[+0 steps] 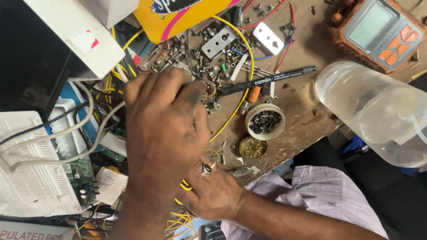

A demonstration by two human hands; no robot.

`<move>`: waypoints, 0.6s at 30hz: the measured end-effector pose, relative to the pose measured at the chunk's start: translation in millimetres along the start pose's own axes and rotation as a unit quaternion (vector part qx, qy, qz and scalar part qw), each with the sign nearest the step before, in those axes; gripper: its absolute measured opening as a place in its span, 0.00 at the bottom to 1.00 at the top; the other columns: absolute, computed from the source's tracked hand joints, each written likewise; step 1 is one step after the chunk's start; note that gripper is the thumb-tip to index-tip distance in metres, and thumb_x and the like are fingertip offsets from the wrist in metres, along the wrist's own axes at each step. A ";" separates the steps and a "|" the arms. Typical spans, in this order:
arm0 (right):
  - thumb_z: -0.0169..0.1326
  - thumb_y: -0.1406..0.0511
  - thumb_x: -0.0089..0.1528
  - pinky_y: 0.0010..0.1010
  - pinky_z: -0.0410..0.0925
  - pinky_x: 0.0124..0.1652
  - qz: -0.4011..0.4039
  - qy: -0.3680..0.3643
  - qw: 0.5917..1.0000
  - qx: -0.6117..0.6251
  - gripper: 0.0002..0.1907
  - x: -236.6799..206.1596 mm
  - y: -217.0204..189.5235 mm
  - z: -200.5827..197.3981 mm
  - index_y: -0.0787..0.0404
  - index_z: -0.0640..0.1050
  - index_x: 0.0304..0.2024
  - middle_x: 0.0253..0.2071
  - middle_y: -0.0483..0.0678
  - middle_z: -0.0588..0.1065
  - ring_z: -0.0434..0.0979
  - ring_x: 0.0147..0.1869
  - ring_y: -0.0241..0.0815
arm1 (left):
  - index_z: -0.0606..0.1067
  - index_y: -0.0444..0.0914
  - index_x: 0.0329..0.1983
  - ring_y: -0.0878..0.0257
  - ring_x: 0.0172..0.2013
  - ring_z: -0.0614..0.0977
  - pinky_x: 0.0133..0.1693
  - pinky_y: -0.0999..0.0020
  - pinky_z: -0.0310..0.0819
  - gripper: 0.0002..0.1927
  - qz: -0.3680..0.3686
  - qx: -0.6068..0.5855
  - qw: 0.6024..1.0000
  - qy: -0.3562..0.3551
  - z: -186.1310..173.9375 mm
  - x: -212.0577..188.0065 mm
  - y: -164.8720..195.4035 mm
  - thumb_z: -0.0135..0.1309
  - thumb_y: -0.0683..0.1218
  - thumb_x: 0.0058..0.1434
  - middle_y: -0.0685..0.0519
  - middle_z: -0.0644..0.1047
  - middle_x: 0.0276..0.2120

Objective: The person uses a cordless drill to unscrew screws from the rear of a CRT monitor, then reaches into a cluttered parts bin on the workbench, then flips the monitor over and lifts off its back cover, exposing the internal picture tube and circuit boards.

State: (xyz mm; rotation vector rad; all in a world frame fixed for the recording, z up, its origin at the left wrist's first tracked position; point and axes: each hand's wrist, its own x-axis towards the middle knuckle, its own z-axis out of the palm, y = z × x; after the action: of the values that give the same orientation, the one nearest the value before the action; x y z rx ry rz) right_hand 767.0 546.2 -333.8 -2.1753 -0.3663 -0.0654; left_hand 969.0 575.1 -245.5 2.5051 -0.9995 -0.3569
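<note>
Head view: the person's left hand [164,122], fingers curled, reaches into a heap of loose screws [202,58] at twelve o'clock; its grasp cannot be told. The right hand [212,190], at six o'clock, presses on yellow wire [233,107]. A careless sweep could tip the small screw cup [265,122] at three o'clock.
</note>
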 end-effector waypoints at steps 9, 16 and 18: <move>0.61 0.61 0.53 0.61 0.65 0.60 -0.007 -0.025 1.000 -0.005 0.18 -7.0 1.3 3.9 0.64 0.79 0.42 0.43 0.59 0.73 0.77 0.46 0.60 | 0.80 0.35 0.48 0.54 0.47 0.78 0.52 0.55 0.67 0.15 -0.010 -0.004 0.999 0.045 10.5 5.6 3.4 0.59 0.39 0.55 0.50 0.75 0.45; 0.61 0.60 0.54 0.63 0.64 0.60 -0.011 -0.054 0.998 0.028 0.12 -9.7 3.1 8.8 0.60 0.78 0.35 0.36 0.56 0.70 0.76 0.44 0.59 | 0.79 0.36 0.50 0.54 0.47 0.78 0.52 0.55 0.70 0.16 -0.024 0.006 0.999 0.045 9.3 1.8 -0.2 0.59 0.39 0.57 0.50 0.75 0.46; 0.62 0.60 0.53 0.65 0.64 0.59 -0.019 -0.067 0.998 0.001 0.14 -8.7 2.8 8.3 0.63 0.78 0.34 0.36 0.59 0.71 0.75 0.43 0.60 | 0.81 0.36 0.55 0.53 0.44 0.78 0.49 0.54 0.70 0.19 -0.007 0.007 0.999 0.037 11.5 3.6 -0.8 0.60 0.41 0.58 0.49 0.75 0.45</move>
State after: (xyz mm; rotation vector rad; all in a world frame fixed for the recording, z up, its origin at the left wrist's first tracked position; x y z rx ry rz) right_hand 758.8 549.2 -342.4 -2.1770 -0.4841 0.0591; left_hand 967.7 569.8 -256.3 2.5204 -0.9592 -0.2599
